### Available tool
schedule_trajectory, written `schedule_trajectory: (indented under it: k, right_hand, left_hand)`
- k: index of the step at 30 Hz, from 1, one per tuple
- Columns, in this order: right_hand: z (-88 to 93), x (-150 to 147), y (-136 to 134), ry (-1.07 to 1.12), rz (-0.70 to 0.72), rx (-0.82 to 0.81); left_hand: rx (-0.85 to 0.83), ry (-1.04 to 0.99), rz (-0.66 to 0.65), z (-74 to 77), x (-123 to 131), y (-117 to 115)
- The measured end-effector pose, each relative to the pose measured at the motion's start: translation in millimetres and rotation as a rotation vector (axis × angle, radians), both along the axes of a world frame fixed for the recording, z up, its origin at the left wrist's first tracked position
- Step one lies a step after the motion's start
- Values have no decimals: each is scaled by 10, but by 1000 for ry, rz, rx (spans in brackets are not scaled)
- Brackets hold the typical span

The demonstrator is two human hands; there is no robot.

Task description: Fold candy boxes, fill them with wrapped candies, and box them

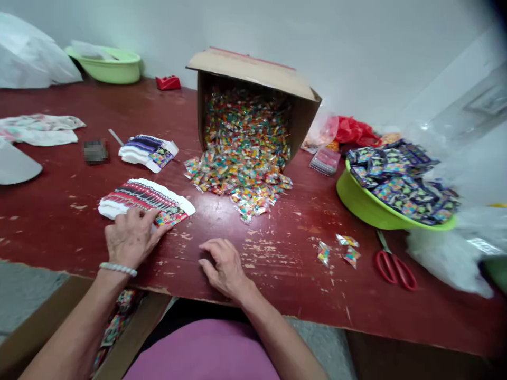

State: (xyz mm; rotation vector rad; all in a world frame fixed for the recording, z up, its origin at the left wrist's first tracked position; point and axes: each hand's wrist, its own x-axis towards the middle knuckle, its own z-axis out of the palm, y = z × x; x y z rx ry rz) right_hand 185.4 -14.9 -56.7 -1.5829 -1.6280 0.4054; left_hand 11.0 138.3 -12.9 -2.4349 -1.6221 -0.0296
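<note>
My left hand point(130, 236), with a beaded bracelet at the wrist, is at the near edge of a fanned stack of red-and-white printed packets point(138, 194). Its fingers are bent, with thumb and forefinger closed at the front packet's near edge. My right hand point(225, 265) rests at the table's near side, loosely curled, thumb and forefinger apart, holding nothing. Beyond it, small clear-wrapped colourful candies point(253, 163) spill out of a cardboard box point(304, 119) lying on its side. A second fanned stack of purple-and-white packets point(148, 150) lies behind the first.
At right, a green basin point(356, 206) is heaped with dark filled packets point(407, 182). Red-handled scissors point(396, 268) and a few loose candies point(324, 253) lie on the red table point(285, 279). Another green basin point(114, 68), a red tape dispenser point(168, 83) and cloth point(43, 129) are at left.
</note>
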Motion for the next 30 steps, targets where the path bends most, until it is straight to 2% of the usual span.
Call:
schedule_trajectory:
  k: [4, 12, 18, 22, 30]
  right_hand:
    - [6, 0, 2, 3, 13, 6]
    - [3, -17, -22, 46, 10, 46]
    - [-45, -38, -24, 46, 24, 66]
    - [-42, -43, -29, 28, 22, 68]
    - [-56, -53, -30, 47, 35, 83]
  left_hand:
    - [-18, -16, -36, 29, 9, 0]
    - [-73, -19, -18, 76, 21, 92]
    - [-48, -58, 7, 62, 12, 38]
    - [-80, -184, 12, 48, 3, 19]
    - [-154, -448, 38, 117, -16, 54]
